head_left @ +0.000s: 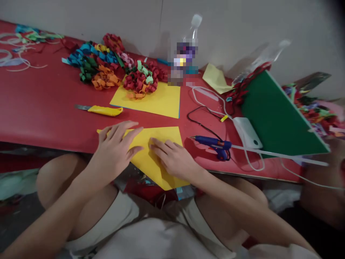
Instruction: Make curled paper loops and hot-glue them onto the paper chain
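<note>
A folded yellow paper sheet (pixel 161 144) lies at the near edge of the red table (pixel 40 108) and hangs partly over it. My left hand (pixel 117 147) lies flat on the sheet's left part, fingers stretched out and apart. My right hand (pixel 174 160) presses on the middle of the sheet with its fingers extended toward the left, fingertips close to those of the left hand. Neither hand grips anything.
A second yellow sheet (pixel 159 100) lies farther back, with paper-chain clusters (pixel 140 81) on and behind it. A yellow utility knife (pixel 104 110) lies to the left. A blue glue gun (pixel 215 144), white charger (pixel 246 131), cables, green board (pixel 277 118) and plastic bottle (pixel 185 54) stand on the right.
</note>
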`<state>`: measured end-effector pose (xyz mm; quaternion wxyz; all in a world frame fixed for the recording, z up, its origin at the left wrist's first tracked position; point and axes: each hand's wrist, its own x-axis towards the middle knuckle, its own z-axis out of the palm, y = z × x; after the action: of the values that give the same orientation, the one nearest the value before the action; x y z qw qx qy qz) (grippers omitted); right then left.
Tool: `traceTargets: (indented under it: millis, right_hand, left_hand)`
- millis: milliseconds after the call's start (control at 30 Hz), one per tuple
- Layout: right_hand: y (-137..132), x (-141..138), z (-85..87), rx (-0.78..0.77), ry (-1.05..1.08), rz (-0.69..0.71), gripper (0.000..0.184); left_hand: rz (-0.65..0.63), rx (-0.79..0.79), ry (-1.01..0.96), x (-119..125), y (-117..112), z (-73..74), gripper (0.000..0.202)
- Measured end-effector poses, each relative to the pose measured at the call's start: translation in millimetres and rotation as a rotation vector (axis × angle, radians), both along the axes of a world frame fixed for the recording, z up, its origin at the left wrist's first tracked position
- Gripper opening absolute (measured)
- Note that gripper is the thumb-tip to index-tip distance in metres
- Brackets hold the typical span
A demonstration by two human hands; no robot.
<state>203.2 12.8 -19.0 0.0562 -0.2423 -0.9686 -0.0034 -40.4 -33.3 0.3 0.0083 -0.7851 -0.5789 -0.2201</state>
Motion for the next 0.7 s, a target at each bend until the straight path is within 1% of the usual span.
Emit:
traceTargets:
  millis: [67, 133, 200, 300, 367, 433, 600, 700]
  right_hand:
    - [5, 0, 0.4, -0.031, 0.004, 0.021, 0.045]
    - [11, 0, 2.6, -0.054, -0.003, 0.044, 0.043]
    - [17, -2, 4.8, -0.065, -0.010, 0.061, 0.043]
    - [22, -6, 6.0, -0.071, -0.021, 0.068, 0.050]
    - [24, -7, 5.2, -0.081, -0.024, 0.063, 0.053]
    - [24, -7, 3.4, -0.084, -0.017, 0.058, 0.051]
    - [23, -4, -2.9, -0.076, 0.020, 0.029, 0.051]
    - [23, -2, -5.5, -0.102, 0.069, 0.010, 0.049]
  left_hand:
    - [-0.035, -0.021, 0.056, -8, -21, -3.4, 0.045]
    - [-0.050, -0.056, 0.100, -15, -38, -13.3, 0.048]
    - [-0.042, -0.104, 0.131, -20, -47, -24.9, 0.054]
    - [-0.016, -0.156, 0.138, -22, -49, -35.0, 0.060]
    - [-0.007, -0.170, 0.126, -21, -48, -35.6, 0.061]
    - [0.018, -0.165, 0.112, -21, -48, -34.2, 0.064]
    - [0.181, -0.127, 0.079, -23, -54, -36.5, 0.077]
    - [0.189, -0.147, 0.081, -25, -55, -41.1, 0.079]
